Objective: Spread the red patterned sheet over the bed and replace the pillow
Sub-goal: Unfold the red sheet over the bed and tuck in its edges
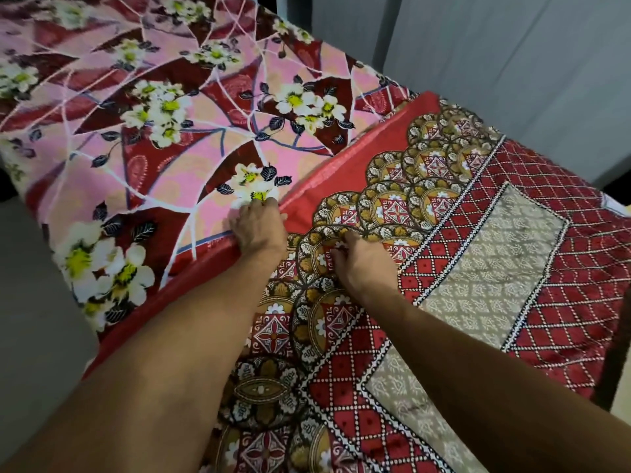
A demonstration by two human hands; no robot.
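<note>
Spreading looks to be the step in hand. The bed (61, 254) shows its pink floral cover (177, 97) across the far left, and the red patterned sheet (478, 233) lies only over the near right part. Next, its plain red border needs drawing left over the flowers. The left hand (259, 230) curls its grip round that border. The right hand (362, 264) bends its fingers onto the cloth, and I cannot tell whether it pinches or presses.
</note>
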